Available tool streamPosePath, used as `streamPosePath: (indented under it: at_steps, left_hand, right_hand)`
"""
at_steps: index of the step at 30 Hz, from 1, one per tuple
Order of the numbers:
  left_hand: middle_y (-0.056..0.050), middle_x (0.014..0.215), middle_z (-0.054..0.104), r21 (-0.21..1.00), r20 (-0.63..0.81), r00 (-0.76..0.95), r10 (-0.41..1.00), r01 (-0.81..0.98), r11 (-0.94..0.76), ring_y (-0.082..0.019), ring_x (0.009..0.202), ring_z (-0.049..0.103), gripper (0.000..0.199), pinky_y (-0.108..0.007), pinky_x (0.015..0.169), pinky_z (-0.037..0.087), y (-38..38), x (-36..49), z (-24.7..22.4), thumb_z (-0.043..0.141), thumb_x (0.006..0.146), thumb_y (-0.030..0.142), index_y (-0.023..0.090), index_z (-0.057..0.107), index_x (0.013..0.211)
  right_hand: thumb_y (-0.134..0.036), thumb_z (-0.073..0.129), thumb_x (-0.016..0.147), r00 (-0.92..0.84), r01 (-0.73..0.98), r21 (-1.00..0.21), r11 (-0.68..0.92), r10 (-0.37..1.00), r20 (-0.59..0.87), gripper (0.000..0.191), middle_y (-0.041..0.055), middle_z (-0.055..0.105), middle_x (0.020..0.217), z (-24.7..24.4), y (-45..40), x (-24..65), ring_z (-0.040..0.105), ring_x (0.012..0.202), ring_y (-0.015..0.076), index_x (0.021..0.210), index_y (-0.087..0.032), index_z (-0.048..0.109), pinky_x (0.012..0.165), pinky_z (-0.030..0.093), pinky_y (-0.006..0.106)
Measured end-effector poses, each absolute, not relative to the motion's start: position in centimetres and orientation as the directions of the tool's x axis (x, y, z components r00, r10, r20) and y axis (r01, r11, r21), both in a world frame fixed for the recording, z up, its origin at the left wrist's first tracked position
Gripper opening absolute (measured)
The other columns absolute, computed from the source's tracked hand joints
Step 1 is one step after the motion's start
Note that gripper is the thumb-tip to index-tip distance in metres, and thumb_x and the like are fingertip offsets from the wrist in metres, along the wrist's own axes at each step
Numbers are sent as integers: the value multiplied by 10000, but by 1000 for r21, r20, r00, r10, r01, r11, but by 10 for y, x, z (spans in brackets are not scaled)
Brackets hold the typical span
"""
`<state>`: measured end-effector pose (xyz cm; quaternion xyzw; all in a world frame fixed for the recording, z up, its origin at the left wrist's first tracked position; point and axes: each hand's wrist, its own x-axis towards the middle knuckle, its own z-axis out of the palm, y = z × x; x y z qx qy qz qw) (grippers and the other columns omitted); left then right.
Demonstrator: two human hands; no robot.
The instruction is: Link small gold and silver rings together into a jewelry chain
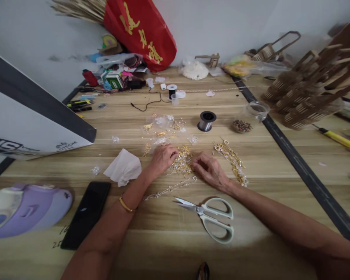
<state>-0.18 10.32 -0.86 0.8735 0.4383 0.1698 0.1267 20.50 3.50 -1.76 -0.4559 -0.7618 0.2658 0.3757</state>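
Observation:
A pile of small gold and clear beads [181,161] lies on the wooden table between my hands. My left hand [163,156] rests at the pile's left edge, its fingers curled together; what they hold, if anything, is too small to name. At the right edge, my right hand [207,168] has thumb and fingertips drawn together by the beads, their contents hidden. A beaded chain [172,189] with a ring lies just below the pile. More gold and white chains [233,160] lie right of my right hand. Scissors [198,210] with pale handles lie slightly open nearer to me.
Behind the pile are small bead bags [161,126], a wire spool [207,121] and a glass jar [242,125]. A tissue [123,167], a black phone [86,215] and a purple object [36,210] lie left. Brown woven baskets [303,91] and a yellow cutter [338,137] are at right.

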Motion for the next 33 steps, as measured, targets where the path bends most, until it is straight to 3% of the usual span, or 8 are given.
streamPosePath:
  at_steps: [10,18,24,33]
  left_hand:
    - [-40,826,684,482,190,575,796,651,-586,-181,825,591,124,-311,787,451,110,-11,-3,583,826,157,181,704,844]
    - [-40,809,674,518,235,566,790,615,-595,-175,794,587,87,-307,766,446,109,-13,-5,611,811,160,173,696,823]
    - [-30,798,653,501,281,559,780,608,-616,-165,784,581,98,-293,752,437,110,-13,-11,595,822,157,181,691,823]
    - [-38,791,645,462,235,578,781,641,-613,-183,812,571,70,-317,789,437,109,-9,-11,627,794,178,186,697,797]
  right_hand:
    - [-312,493,858,-211,441,-863,244,963,165,184,6,560,689,-19,39,204,474,614,120,787,-159,568,548,348,232]
    - [-396,524,821,-155,309,-942,129,984,84,242,-58,391,548,7,61,200,332,490,81,785,-157,544,468,244,219]
    - [-401,534,812,-157,325,-940,104,986,55,246,-66,361,531,5,71,194,289,477,74,763,-161,547,458,210,221]
    - [-404,526,816,-149,270,-952,145,983,108,247,-66,363,529,-17,75,191,317,486,83,769,-163,545,464,250,216]
